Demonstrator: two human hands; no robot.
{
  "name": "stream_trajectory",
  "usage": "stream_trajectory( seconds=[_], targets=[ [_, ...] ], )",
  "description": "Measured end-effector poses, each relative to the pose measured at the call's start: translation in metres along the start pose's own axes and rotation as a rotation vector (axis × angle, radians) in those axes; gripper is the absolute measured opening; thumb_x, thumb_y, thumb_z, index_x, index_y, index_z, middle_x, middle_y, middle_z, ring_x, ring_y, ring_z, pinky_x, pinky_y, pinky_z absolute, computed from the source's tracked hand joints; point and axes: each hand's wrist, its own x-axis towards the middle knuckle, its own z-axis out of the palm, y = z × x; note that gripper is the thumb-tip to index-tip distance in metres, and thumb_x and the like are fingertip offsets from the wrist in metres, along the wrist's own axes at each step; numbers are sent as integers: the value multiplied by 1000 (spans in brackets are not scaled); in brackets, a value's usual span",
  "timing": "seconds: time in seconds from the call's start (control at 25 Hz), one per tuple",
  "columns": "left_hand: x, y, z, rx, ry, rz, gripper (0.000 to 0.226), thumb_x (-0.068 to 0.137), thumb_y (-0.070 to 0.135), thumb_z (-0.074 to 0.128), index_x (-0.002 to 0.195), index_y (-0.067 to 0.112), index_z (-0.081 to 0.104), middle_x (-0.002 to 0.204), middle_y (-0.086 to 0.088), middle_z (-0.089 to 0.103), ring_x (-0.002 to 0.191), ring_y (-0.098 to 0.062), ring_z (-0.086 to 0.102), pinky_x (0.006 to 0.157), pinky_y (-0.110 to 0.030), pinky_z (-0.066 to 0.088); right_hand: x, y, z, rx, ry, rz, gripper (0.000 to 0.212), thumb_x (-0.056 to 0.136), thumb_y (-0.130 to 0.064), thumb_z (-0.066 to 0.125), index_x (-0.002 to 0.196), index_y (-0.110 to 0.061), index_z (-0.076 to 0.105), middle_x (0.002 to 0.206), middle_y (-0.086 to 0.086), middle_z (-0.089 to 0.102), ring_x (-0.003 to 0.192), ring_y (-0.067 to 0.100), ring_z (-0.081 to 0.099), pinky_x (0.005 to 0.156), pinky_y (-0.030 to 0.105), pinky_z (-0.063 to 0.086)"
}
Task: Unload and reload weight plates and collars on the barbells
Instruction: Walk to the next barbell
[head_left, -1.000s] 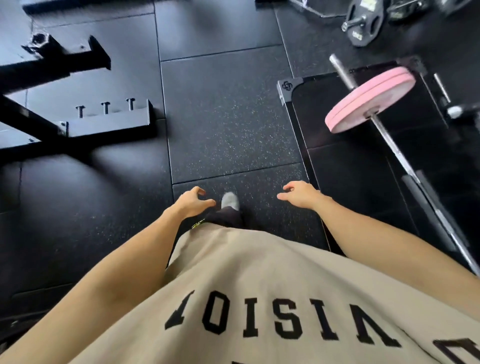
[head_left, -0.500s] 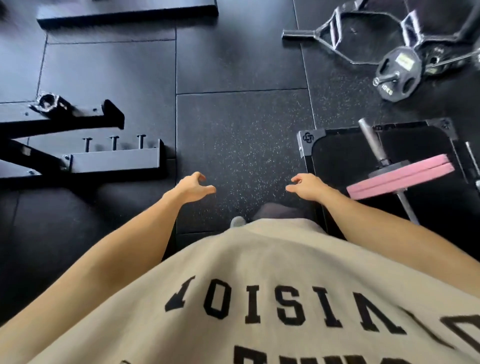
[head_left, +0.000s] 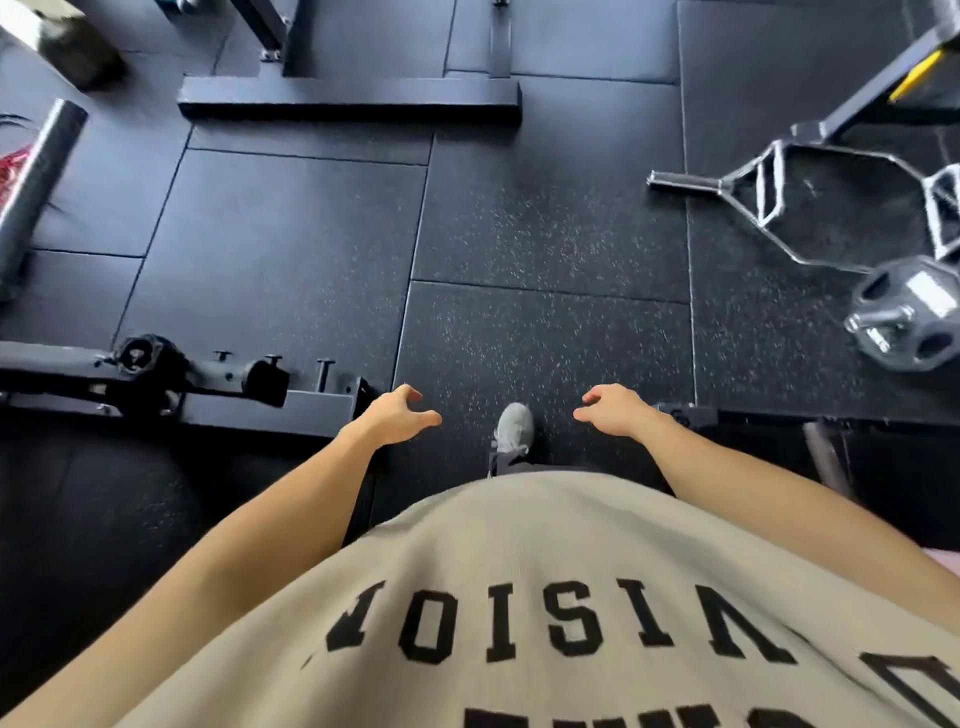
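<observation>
— What do our hands hold?
— Nothing. Our left hand (head_left: 390, 418) and right hand (head_left: 615, 413) hang over the floor (head_left: 545, 234), fingers loosely curled and apart.
— And the weights?
— A grey weight plate (head_left: 909, 312) lies well beyond our right fingers, touching the hex bar (head_left: 789, 192). A rack foot (head_left: 311, 402) sits just beside our left fingers.

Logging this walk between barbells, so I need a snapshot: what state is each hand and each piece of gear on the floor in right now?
left hand: loosely curled, holds nothing.
right hand: loosely curled, holds nothing.
hex bar: lying flat on the floor, near sleeve bare.
grey plate: loaded on a bar end, blurred.
grey shoe: on the floor, pointing forward.
</observation>
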Motion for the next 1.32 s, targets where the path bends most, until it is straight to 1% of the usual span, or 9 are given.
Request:
stream_trajectory(
  seconds=[0.24,0.4,0.56,0.64,0.84,0.96,1.12,1.2,1.32],
  targets=[
    [85,67,-116,-111,130,-14,61,84,48,68,133,18,50,136,-9,55,118,-27,54,89,-33,40,98,-112,-141,-87,37,-88,48,93,-42,58,136,-22,52,139,8,54,126,31,49,109,49,36],
    [143,82,-174,-143,124,-77,61,85,49,66,134,18,49,138,-10,53,119,-28,52,87,-33,41,160,-181,-196,-138,3,-121,48,93,-44,57,137,-24,51,140,7,53,126,32,49,109,49,37],
    [215,80,-231,-204,98,-133,61,85,49,67,135,18,48,141,-9,50,123,-28,50,93,-35,40,234,-255,-236,-183,-35,-122,47,94,-41,57,137,-22,51,140,7,53,126,30,50,109,48,37],
    [256,80,-277,-218,88,-153,61,86,49,66,135,18,48,142,-8,50,124,-28,49,96,-35,39,272,-301,-266,-202,-39,-125,46,94,-40,57,136,-21,52,139,7,53,125,30,50,109,49,37],
    [334,88,-416,-248,125,-140,63,85,51,65,136,19,46,139,-9,52,115,-27,54,91,-35,42,351,-429,-347,-240,32,-166,42,91,-42,60,129,-24,58,137,7,55,124,32,51,109,48,37],
    [371,90,-491,-271,160,-148,63,85,53,64,136,21,46,136,-9,53,103,-23,55,84,-32,41,384,-506,-369,-266,12,-215,43,90,-42,61,129,-25,59,137,6,56,125,31,51,110,47,36],
    [417,81,-563,-358,192,-198,62,86,54,62,136,23,45,133,-6,53,81,-10,54,78,-31,38,437,-597,-385,-362,-55,-261,44,89,-42,61,129,-24,59,134,5,58,123,30,53,108,46,38],
    [444,70,-593,-400,198,-229,61,86,54,62,136,22,45,133,-6,52,81,-9,53,77,-31,38,470,-647,-392,-427,-96,-294,42,88,-41,63,126,-23,62,133,4,60,122,29,55,108,44,39],
    [479,51,-641,-445,202,-321,62,86,52,63,136,21,45,137,-5,52,97,-17,52,81,-31,37,524,-730,-412,-520,-124,-347,37,87,-40,64,121,-24,64,130,4,63,120,28,56,108,44,39]
  ],
)
